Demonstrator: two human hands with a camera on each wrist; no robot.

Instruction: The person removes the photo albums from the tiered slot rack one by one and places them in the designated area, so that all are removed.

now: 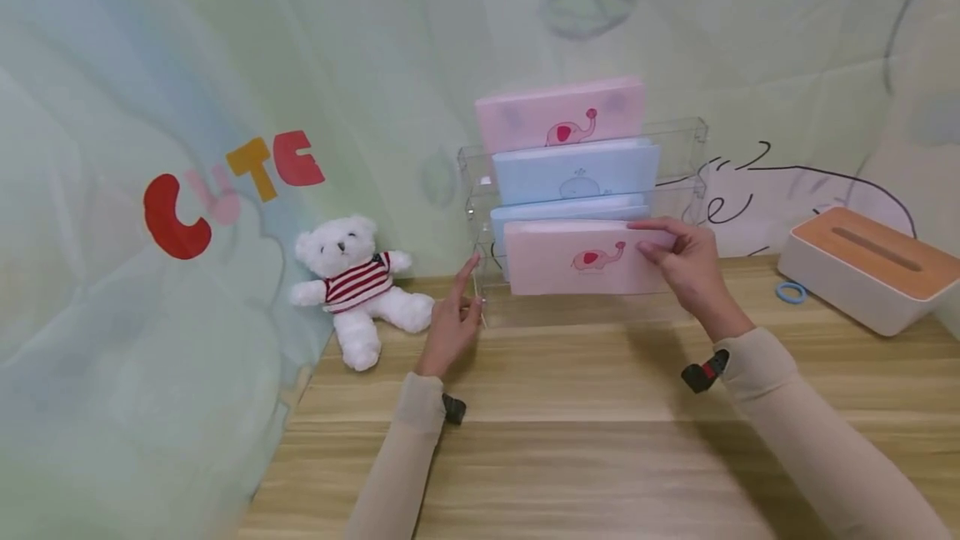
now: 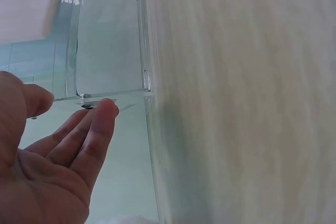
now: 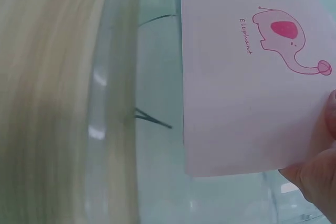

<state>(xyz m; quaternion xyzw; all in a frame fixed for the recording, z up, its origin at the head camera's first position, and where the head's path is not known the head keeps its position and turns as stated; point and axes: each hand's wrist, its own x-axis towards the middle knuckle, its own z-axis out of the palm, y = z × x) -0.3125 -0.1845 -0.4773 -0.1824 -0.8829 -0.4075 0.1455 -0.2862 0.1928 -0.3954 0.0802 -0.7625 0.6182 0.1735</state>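
My right hand pinches the right end of a flat pink rectangular packet printed with a red-eared elephant, thumb in front and fingers at the top edge. The packet is upright at the front tier of a clear stepped rack. The word "Elephant" shows beside the drawing in the right wrist view. At the rack's left side is my left hand, its fingers fairly straight and the tips right at the clear edge. Behind stand a light blue packet, a whale-print blue one and another pink elephant one.
A white teddy bear in a striped shirt sits left of the rack. On the right are a white tissue box with a wood-coloured lid and a small blue ring. A printed curtain hangs behind the wooden table.
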